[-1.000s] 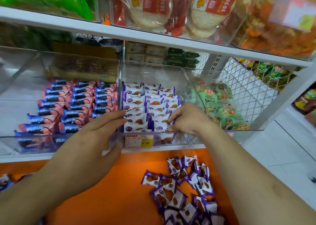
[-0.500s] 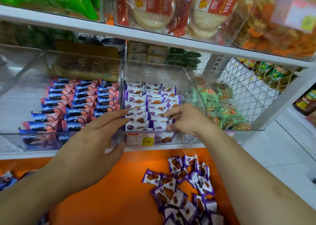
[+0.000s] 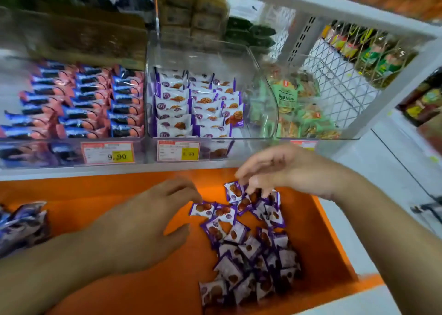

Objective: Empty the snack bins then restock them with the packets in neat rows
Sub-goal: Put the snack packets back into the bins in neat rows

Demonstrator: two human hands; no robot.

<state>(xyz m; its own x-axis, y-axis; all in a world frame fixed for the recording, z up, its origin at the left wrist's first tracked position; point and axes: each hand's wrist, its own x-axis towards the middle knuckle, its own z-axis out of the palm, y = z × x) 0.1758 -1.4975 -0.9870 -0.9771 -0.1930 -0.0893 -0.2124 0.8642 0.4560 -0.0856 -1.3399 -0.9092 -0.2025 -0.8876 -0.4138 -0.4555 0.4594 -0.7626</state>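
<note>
Two hands (image 3: 143, 228) (image 3: 284, 171) down from the middle bin (image 3: 263, 113) to loose purple packets (image 3: 248, 250) on the orange shelf (image 3: 95, 195), fingers (image 3: 189, 192) loosely curled, seemingly gathering more to restock.

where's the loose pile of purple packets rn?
Head view, lower centre-right: the loose purple-and-white snack packets lie heaped on the orange ledge, below the middle clear plastic bin, under both hands.
</note>
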